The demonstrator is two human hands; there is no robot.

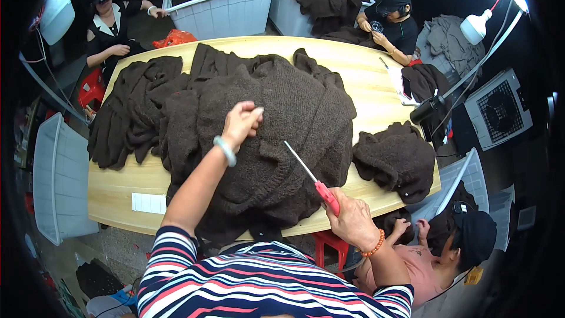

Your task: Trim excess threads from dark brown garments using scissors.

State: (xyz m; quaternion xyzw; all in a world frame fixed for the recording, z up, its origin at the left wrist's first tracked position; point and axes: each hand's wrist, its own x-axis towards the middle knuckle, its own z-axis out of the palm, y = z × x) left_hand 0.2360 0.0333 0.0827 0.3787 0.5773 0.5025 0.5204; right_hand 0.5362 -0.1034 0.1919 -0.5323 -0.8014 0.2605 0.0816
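A large heap of dark brown knitted fabric (276,100) covers the middle of the table, its folds hanging over the near edge. Above it is my left hand (241,125), fingers curled and tips drawn together; whatever may be between them is too small to see. My right hand (353,218) is closed around the red handle of a slim, pointed metal tool (307,171). Its tip points up and left at the knit, a little to the right of my left hand. Whether the tip touches the fabric, I cannot tell.
On the pale wooden table (376,91) lie more brown knits to the left (138,103) and right (397,159), plus a white paper (148,202). A black cylinder (428,110) stands at the right. Plastic bins (223,15) and several co-workers surround the table.
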